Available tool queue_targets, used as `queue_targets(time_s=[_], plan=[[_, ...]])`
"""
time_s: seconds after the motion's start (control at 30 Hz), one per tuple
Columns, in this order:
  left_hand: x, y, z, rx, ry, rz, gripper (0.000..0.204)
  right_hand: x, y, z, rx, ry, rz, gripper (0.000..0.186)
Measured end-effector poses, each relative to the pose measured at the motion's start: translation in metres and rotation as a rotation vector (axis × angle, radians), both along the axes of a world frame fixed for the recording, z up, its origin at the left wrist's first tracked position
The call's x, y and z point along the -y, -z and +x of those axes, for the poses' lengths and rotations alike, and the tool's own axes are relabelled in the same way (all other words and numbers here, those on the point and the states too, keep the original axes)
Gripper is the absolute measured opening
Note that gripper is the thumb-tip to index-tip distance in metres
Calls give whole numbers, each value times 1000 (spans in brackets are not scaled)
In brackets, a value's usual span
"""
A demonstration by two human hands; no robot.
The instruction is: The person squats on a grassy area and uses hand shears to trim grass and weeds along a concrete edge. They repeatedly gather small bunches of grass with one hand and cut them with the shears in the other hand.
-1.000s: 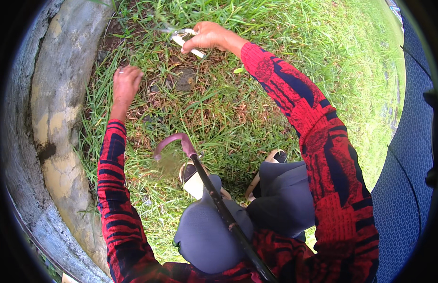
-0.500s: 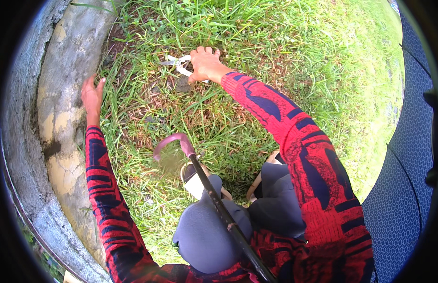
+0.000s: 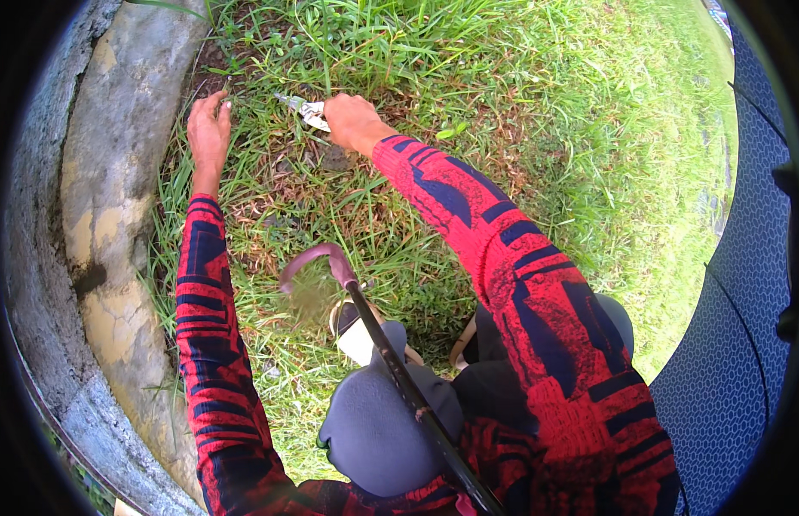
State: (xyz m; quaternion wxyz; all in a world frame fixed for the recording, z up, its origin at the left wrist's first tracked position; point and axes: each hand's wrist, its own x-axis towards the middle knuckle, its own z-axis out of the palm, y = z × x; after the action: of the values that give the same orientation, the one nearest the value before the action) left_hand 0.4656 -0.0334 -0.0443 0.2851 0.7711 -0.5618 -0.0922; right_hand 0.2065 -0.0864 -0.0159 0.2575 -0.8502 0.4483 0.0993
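Note:
My right hand (image 3: 352,122) is wrapped round the white handles of pruning shears (image 3: 312,112). Their blades point left, just above the grass, and look closed. To the left, beside the concrete edge, my left hand (image 3: 210,136) reaches into the grass with fingers bent and thumb close to them. Whatever lies between those fingertips is too small to make out. Green grass (image 3: 382,64) grows around both hands, with dry brown clippings and bits of bare soil among it.
A weathered concrete curb (image 3: 116,198) curves along the left. Over my lap slants a black shaft (image 3: 386,348) with a pink hooked handle (image 3: 318,254). My shoe (image 3: 355,331) and grey-clad knees are below. Dark blue ribbed umbrella fabric (image 3: 717,378) stands at the right.
My right hand has closed round the shears and lifted them slightly, turning the blades. My left hand has moved from over the curb up and right into the grass, its fingers drawing together.

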Motion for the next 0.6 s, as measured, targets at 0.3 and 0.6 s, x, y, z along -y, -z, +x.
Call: queue_targets(time_s=[0.3,0.6], plan=[[11,-20,-63,-186,229,85,26,-29,-25,-124,-207,-291,52,72],[49,-32,-189,-79,829,427,49,-23,-28,-280,-506,-130,-57,78]])
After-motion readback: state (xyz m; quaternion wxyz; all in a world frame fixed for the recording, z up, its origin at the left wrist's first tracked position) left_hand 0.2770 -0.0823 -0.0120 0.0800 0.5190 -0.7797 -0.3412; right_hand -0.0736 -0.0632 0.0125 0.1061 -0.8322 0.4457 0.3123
